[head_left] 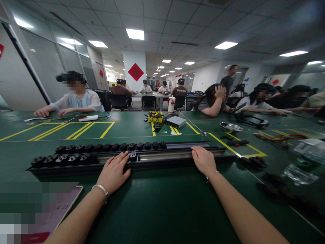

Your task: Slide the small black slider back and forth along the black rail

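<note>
A long black track rail [162, 163] lies across the green table in front of me, a second one [184, 145] behind it. Round black socket modules [73, 158] sit in a row at the left of the near rail, and more [114, 146] line the far one. My left hand [114, 173] lies with its fingers stretched over the near rail, beside a single socket module [133, 156] at its fingertips. My right hand [203, 160] is bent over the right part of the rails, its fingers closed on the near one; its thumb is hidden.
A phone [64, 206] lies at the lower left. On the right are a plastic bottle [302, 167], black parts [254, 162] and a metal bowl [231, 127]. A yellow box with cables [155, 117] and a grey box [175, 121] stand beyond. Co-workers sit across the table.
</note>
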A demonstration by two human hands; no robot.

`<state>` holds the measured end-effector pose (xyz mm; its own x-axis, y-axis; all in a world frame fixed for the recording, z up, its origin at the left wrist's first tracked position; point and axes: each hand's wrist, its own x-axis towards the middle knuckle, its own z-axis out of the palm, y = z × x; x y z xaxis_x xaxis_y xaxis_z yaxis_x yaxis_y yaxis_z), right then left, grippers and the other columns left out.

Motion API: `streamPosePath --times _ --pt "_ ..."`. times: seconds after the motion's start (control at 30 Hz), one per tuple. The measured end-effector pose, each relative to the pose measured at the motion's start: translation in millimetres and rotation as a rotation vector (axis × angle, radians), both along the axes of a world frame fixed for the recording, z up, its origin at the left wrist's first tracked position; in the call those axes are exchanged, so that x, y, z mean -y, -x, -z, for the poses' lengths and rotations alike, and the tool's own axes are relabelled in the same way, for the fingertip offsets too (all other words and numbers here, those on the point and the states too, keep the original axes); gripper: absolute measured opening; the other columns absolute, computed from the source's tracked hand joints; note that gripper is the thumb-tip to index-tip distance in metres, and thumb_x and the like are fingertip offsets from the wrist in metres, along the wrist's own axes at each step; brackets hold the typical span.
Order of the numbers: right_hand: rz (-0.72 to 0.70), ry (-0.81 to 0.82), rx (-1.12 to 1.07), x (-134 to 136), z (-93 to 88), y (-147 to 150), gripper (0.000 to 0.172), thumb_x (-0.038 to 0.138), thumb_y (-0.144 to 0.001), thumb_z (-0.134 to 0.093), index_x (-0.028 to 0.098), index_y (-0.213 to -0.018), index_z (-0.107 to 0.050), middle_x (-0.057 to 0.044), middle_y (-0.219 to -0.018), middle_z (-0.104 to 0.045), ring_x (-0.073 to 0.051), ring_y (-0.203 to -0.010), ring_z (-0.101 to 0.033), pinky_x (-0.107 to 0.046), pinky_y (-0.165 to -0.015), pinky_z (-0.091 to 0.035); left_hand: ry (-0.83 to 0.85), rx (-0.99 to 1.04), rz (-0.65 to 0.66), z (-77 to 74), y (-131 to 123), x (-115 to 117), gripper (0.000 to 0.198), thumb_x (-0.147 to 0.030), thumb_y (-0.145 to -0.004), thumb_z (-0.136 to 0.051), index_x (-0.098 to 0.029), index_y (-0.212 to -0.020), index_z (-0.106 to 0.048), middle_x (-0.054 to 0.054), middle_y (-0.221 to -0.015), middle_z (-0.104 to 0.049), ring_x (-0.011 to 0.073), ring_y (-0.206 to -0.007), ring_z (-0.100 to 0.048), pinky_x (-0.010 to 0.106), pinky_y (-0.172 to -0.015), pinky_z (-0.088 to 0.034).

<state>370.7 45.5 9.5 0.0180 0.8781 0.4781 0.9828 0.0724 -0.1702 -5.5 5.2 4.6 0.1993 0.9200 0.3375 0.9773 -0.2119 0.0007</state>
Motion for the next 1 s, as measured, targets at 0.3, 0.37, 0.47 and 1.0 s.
streamPosePath --times 0.3,0.37,0.47,1.0 --pt "0.000 -0.014 0.016 -1.7 2.7 -0.6 0.037 0.032 -0.088 -0.031 0.023 -0.108 -0.061 -0.003 -0.115 -0.062 -0.020 -0.113 -0.050 -0.038 -0.093 -0.035 0.007 -0.007 -0.006 -1.2 -1.6 0.1 0.055 -0.039 -0.079 -0.041 -0.024 -0.131 -0.043 0.000 -0.139 -0.042 0.0210 -0.130 -0.034 0.042 -0.105 -0.025" --pt "-0.001 -0.015 0.011 -1.8 2.8 -0.6 0.037 0.032 -0.088 -0.031 0.022 -0.108 -0.061 -0.003 -0.115 -0.062 -0.020 -0.113 -0.050 -0.038 -0.093 -0.035 0.010 -0.009 -0.009 -2.0 -2.3 0.4 0.054 -0.039 -0.078 -0.041 -0.024 -0.130 -0.044 -0.001 -0.139 -0.041 0.0209 -0.130 -0.033 0.042 -0.105 -0.025" --pt "-0.001 -0.016 0.007 -1.5 2.7 -0.6 0.037 0.032 -0.088 -0.031 0.023 -0.108 -0.061 -0.003 -0.115 -0.062 -0.020 -0.113 -0.050 -0.038 -0.093 -0.034 0.019 -0.015 -0.014 -2.8 -3.0 0.8 0.054 -0.039 -0.078 -0.041 -0.024 -0.130 -0.044 -0.001 -0.140 -0.040 0.0209 -0.130 -0.033 0.042 -0.105 -0.026" --pt "0.001 -0.019 0.007 -1.0 2.2 0.2 0.037 0.032 -0.088 -0.031 0.023 -0.108 -0.061 -0.003 -0.115 -0.062 -0.019 -0.113 -0.050 -0.037 -0.093 -0.034 -0.029 -0.040 0.000 2.0 -3.1 0.4 0.059 -0.040 -0.076 -0.042 -0.021 -0.132 -0.041 0.001 -0.141 -0.040 0.0221 -0.130 -0.033 0.042 -0.104 -0.025"
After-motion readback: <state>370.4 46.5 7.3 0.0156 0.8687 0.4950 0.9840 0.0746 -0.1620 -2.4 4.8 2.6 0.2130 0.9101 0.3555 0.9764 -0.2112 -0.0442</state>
